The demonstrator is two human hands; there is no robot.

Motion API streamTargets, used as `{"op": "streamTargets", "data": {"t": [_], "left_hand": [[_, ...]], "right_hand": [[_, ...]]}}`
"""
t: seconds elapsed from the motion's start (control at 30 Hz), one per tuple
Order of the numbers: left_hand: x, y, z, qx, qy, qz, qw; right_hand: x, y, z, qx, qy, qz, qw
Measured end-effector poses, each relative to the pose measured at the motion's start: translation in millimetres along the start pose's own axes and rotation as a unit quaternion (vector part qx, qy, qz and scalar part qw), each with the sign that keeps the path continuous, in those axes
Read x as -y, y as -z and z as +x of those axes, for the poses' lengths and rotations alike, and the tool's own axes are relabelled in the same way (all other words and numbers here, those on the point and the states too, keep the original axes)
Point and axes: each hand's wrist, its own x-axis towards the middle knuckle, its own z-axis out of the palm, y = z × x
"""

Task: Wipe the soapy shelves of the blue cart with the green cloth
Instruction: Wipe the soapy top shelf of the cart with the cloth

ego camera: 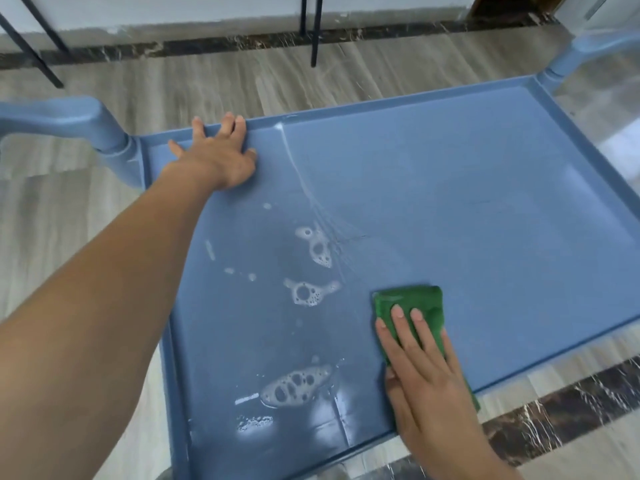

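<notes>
The blue cart's top shelf [467, 188] fills the view, a flat tray with a raised rim. Several patches of soap foam [294, 384] lie on its left half, and a thin white streak runs from the far rim toward the middle. My right hand [420, 362] presses flat on the folded green cloth [408, 301] near the shelf's front edge, to the right of the foam. My left hand [221, 154] rests on the far left of the shelf, its fingers hooked over the far rim.
Blue cart handles stand at the far left [69, 119] and far right [588, 53]. Grey wood-look floor surrounds the cart, with a dark marble strip [554, 410] at the near right. Black metal legs [313, 32] stand by the white wall.
</notes>
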Motion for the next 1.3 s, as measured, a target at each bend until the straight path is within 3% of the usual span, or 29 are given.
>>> {"op": "streamTargets", "data": {"t": [0.27,0.53,0.77,1.03,1.13,1.3], "left_hand": [[1.0,-3.0,2.5,-0.010,-0.008,-0.004,1.000],[2.8,0.1,4.9,-0.001,-0.011,-0.013,1.000],[0.6,5.1,1.9,0.008,-0.012,-0.017,1.000],[4.8,6.7,-1.9,0.019,-0.022,-0.027,0.999],[8.3,8.2,-1.3,0.023,-0.026,-0.036,0.999],[7.1,7.8,-1.0,0.018,-0.031,-0.027,0.999]], "right_hand": [[94.9,-41.1,4.2,-0.096,0.044,-0.038,0.994],[166.4,-66.8,6.8,-0.075,0.060,-0.004,0.995],[202.8,-67.5,19.3,-0.103,0.069,0.055,0.991],[184.1,-69.0,18.4,-0.065,0.161,0.044,0.984],[171.0,-66.9,24.6,-0.085,0.189,0.038,0.978],[116.9,-52.7,42.1,-0.060,0.231,0.009,0.971]]}}
